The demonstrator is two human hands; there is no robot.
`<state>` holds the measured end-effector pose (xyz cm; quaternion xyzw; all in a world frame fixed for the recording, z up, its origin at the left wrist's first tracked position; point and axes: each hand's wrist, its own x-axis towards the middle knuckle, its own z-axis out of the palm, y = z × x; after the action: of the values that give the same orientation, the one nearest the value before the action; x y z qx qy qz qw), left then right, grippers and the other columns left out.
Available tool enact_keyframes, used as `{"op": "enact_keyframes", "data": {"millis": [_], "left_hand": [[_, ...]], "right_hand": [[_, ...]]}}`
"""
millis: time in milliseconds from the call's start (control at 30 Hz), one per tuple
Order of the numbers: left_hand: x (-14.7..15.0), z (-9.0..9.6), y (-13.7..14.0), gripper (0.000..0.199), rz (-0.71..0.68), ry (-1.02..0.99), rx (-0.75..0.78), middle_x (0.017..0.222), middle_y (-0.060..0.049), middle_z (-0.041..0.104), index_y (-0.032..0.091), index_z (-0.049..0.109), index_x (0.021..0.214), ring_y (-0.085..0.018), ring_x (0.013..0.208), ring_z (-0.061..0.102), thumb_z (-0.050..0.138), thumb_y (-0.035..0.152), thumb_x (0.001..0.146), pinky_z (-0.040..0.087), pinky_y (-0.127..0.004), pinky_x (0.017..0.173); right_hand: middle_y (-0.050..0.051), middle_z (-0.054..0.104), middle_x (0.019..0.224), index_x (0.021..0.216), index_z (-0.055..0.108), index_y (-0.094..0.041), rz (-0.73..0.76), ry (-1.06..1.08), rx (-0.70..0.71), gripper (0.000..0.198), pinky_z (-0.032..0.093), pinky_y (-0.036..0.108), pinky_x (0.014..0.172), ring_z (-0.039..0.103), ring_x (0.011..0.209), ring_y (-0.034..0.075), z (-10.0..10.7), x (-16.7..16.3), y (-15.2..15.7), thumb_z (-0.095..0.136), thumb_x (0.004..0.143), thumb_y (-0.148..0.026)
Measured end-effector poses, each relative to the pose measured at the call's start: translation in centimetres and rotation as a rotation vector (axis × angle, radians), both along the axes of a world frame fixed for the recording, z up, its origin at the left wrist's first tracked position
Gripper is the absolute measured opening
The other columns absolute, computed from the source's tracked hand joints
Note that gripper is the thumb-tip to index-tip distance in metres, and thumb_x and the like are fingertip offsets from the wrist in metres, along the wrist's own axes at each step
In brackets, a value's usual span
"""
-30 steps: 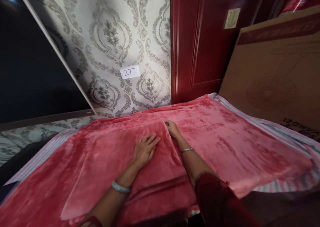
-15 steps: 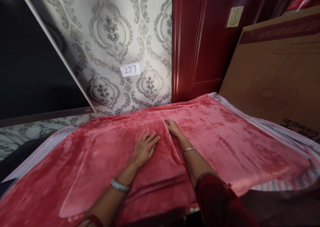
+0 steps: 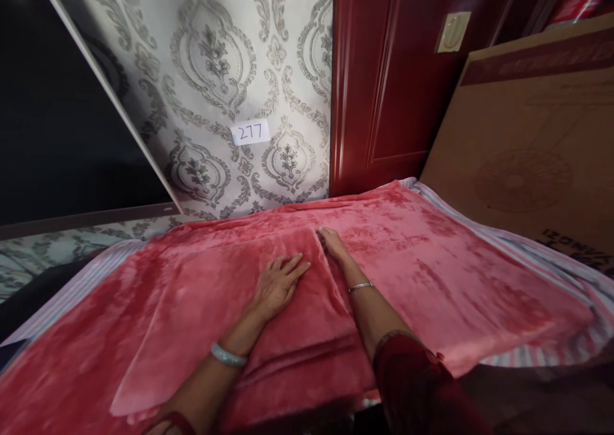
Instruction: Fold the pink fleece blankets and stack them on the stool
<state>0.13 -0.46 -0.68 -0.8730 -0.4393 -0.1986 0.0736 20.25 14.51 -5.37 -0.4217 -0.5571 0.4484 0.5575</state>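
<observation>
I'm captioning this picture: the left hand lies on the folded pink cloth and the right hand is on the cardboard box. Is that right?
Not quite: the head view shows the right hand at the far right corner of the folded pink cloth, not on the cardboard box. The left hand does lie on that cloth.

Soft, rather dim indoor light falls across the scene, brightest on the white wallpaper with grey damask scrolls [image 3: 259, 93]. A bluish-white glare spot sits in the top-left corner of the glossy black flat screen [image 3: 71, 115]; beside its pale frame the wallpaper darkens into shadow. Thin highlights streak the polished dark-red wooden panel [image 3: 407, 96]. The plush coral-red blanket [image 3: 407, 249] shows patchy sheen, and the bottom edge sinks into near-black. Wide-angle distortion makes the screen and the large brown cardboard box [image 3: 527, 115] lean and stretch; the box's printing is smeared, its upper band unreadable.
</observation>
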Motion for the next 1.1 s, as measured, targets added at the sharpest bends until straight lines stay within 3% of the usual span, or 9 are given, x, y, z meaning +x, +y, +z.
{"op": "enact_keyframes", "data": {"millis": [67, 200, 300, 500, 867, 1100], "left_hand": [[0.0, 0.0, 0.0, 0.052, 0.000, 0.008, 0.003, 0.147, 0.001, 0.056, 0.040, 0.053, 0.142, -0.028, 0.124, 0.052, 0.049, 0.019, 0.095, 0.046, -0.051, 0.103], [0.0, 0.0, 0.0, 0.052, -0.008, 0.000, 0.003, 0.146, 0.000, 0.057, 0.040, 0.054, 0.142, -0.027, 0.123, 0.053, 0.050, 0.018, 0.094, 0.045, -0.051, 0.103], [0.0, -0.1, 0.1, 0.054, -0.005, 0.003, -0.001, 0.147, 0.001, 0.055, 0.040, 0.054, 0.142, -0.028, 0.125, 0.052, 0.050, 0.017, 0.093, 0.045, -0.050, 0.104], [0.0, 0.0, 0.1, 0.055, -0.010, 0.016, -0.012, 0.149, 0.003, 0.053, 0.041, 0.052, 0.143, -0.028, 0.125, 0.051, 0.049, 0.017, 0.093, 0.044, -0.050, 0.103], [0.1, 0.0, 0.1, 0.060, -0.057, 0.059, -0.051, 0.152, 0.003, 0.050, 0.044, 0.047, 0.145, -0.030, 0.137, 0.043, 0.048, 0.015, 0.094, 0.038, -0.054, 0.106], [0.1, 0.3, 0.2, 0.060, -0.060, 0.051, -0.047, 0.151, 0.002, 0.051, 0.043, 0.049, 0.145, -0.029, 0.136, 0.045, 0.049, 0.014, 0.093, 0.039, -0.054, 0.106]], "right_hand": [[-0.001, 0.059, 0.058, 0.069, 0.059, -0.020, 0.023, 0.022, -0.009, 0.038, 0.045, 0.025, 0.057, 0.052, 0.055, 0.013, 0.2, 0.1, -0.2, 0.055, 0.077, -0.056], [0.000, 0.066, 0.071, 0.073, 0.061, -0.020, 0.008, 0.064, 0.017, 0.030, 0.048, 0.026, 0.069, 0.058, 0.069, 0.015, 0.3, -0.3, -0.1, 0.065, 0.068, -0.049], [0.000, 0.068, 0.075, 0.075, 0.064, -0.019, 0.008, 0.076, 0.018, 0.027, 0.049, 0.027, 0.071, 0.060, 0.073, 0.016, 0.2, -0.4, 0.1, 0.063, 0.069, -0.045], [-0.002, 0.061, 0.059, 0.066, 0.060, -0.020, 0.050, 0.034, -0.011, 0.034, 0.047, 0.028, 0.063, 0.056, 0.064, 0.016, -0.1, -0.1, 0.2, 0.061, 0.074, -0.052], [0.001, 0.067, 0.075, 0.074, 0.058, -0.022, -0.014, 0.010, 0.032, 0.030, 0.049, 0.028, 0.072, 0.058, 0.073, 0.017, -1.0, -1.0, 0.7, 0.065, 0.073, -0.051], [0.005, 0.074, 0.101, 0.094, 0.068, -0.021, 0.068, 0.041, 0.029, 0.027, 0.049, 0.036, 0.094, 0.065, 0.098, 0.021, 0.6, -0.2, -1.2, 0.061, 0.077, -0.041]]}}
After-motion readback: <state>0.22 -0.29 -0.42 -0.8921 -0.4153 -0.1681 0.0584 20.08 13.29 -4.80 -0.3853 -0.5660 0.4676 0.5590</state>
